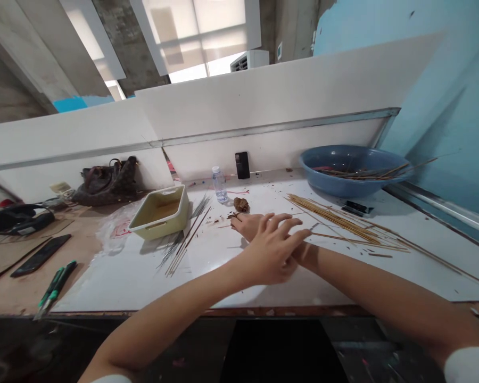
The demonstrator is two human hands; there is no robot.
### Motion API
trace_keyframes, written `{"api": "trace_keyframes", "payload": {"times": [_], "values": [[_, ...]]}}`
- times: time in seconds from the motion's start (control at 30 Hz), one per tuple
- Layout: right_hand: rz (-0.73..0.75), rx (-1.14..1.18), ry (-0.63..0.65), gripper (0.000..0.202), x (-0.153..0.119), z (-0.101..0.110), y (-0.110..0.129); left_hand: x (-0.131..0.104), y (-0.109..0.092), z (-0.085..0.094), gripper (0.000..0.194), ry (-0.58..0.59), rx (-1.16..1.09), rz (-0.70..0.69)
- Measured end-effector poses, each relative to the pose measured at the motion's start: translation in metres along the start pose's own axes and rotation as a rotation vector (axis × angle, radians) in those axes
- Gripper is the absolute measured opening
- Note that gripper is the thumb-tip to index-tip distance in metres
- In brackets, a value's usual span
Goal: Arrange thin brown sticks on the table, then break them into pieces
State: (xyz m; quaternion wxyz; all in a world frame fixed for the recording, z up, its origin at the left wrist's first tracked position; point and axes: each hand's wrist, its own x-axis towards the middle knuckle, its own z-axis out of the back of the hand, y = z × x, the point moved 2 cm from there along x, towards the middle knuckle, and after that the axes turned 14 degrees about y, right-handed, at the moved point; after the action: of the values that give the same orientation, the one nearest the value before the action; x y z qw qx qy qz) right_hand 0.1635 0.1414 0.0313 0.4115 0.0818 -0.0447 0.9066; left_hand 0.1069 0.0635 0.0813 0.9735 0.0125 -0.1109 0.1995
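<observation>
My left hand (277, 247) lies across my right wrist and forearm, with its fingers spread apart and bent a little. It holds no object that I can see. Beneath and beyond it, my right hand (248, 226) reaches left over the white tabletop, a dark ring-like band at one finger. Its fingertips are mostly hidden, so their grip is unclear. Just past them sits a brown clay-like lump (241, 205), with small dark crumbs around it. A clear water bottle (219, 185) stands upright behind the lump. To the right lies a bundle of thin tan sticks (335, 219).
A blue basin (343, 183) holding sticks stands back right. On the left are a yellow-green tub (159, 230), thin rods (186, 242), a handbag (107, 183), a headset (18, 219) and green-black cutters (56, 287). A phone (242, 165) leans against the back panel.
</observation>
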Motion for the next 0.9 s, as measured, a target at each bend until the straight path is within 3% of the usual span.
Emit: {"api": "trace_keyframes", "payload": {"times": [0.07,0.17,0.27,0.4,0.6,0.73,0.9], "values": [[-0.043,-0.025,0.042,0.037,-0.013,-0.006,-0.016,-0.009,0.026,-0.001,0.051,-0.037,0.069,-0.009],[-0.057,-0.037,0.115,0.026,-0.031,-0.013,-0.036,-0.021,0.067,-0.008,0.035,-0.175,0.107,0.132],[-0.033,-0.020,0.145,0.019,-0.042,-0.018,-0.045,-0.030,0.090,-0.022,0.026,-0.135,0.128,0.183],[-0.026,0.030,0.143,0.017,-0.051,-0.029,-0.046,-0.039,0.094,-0.041,0.031,-0.008,0.197,0.101],[0.020,0.193,0.053,0.011,-0.057,-0.035,-0.044,-0.052,0.103,-0.056,0.042,-0.039,0.055,0.201],[0.055,0.272,-0.014,0.017,-0.058,-0.030,-0.046,-0.053,0.109,-0.056,0.033,-0.074,-0.027,0.289],[0.089,0.372,-0.084,0.023,-0.061,-0.025,-0.049,-0.053,0.107,-0.053,0.019,-0.035,-0.079,0.257]]}}
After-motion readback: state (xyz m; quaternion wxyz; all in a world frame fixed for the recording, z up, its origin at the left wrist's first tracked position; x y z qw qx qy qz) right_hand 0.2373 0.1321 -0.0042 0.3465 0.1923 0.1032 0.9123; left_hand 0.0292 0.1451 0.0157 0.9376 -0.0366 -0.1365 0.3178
